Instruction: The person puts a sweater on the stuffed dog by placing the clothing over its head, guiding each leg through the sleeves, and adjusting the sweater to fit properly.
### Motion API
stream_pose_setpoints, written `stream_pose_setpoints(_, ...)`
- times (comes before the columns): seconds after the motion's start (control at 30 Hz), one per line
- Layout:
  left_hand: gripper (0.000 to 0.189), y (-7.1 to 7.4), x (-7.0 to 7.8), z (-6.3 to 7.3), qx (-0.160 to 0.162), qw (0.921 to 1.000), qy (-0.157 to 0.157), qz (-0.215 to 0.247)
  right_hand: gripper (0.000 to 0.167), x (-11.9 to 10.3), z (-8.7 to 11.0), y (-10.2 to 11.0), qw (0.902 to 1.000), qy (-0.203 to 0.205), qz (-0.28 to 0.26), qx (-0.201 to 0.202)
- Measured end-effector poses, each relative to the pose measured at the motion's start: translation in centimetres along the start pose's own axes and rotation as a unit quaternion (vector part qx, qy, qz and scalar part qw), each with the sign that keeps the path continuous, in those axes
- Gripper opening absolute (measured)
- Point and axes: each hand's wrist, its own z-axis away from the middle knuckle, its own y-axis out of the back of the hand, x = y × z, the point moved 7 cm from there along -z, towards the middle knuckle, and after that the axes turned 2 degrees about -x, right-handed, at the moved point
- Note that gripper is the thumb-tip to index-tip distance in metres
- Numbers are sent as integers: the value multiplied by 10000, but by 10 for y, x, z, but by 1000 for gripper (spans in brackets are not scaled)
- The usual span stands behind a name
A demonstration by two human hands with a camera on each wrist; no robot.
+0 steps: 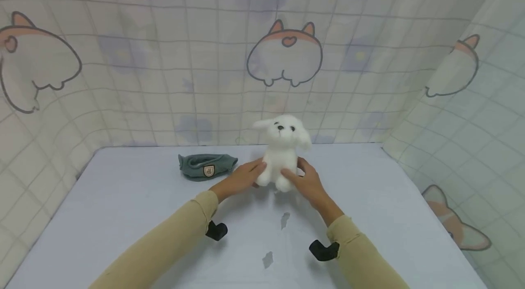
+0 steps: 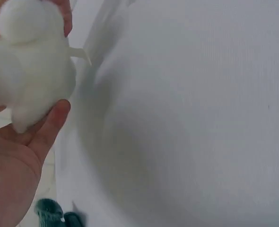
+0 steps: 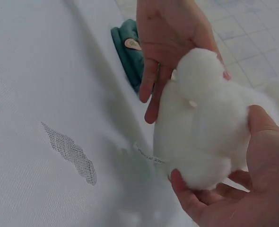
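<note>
A white plush dog (image 1: 280, 157) with floppy ears and a dark nose is held between both hands near the back of the table. My left hand (image 1: 241, 177) grips one side of its lower body, thumb toward the front. On the other side my right hand (image 1: 306, 183) holds it, with the thumb over a leg and fingers behind. In the right wrist view, a small white fabric tag (image 3: 149, 155) sticks out from the plush's underside, and the table surface shows beneath it. The dog's face is hidden in both wrist views.
A folded green cloth garment (image 1: 201, 161) with a small badge (image 1: 209, 170) lies left of the left hand. Two grey patches mark the white tabletop (image 1: 143, 207) in front. Behind and beside the table hangs a checked curtain (image 1: 184, 74) with corgi drawings.
</note>
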Motion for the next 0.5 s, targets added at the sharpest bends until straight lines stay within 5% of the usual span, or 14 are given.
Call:
stream_pose_setpoints(0.17,59,11,-5,6,-120,9988,-119,457,70,-1,-5,-6,9996,71,-155,-208)
stream_pose_setpoints(0.5,75,22,-11,16,81,9979,-516,-382,69,2,-8,-23,9950,451,-140,-878)
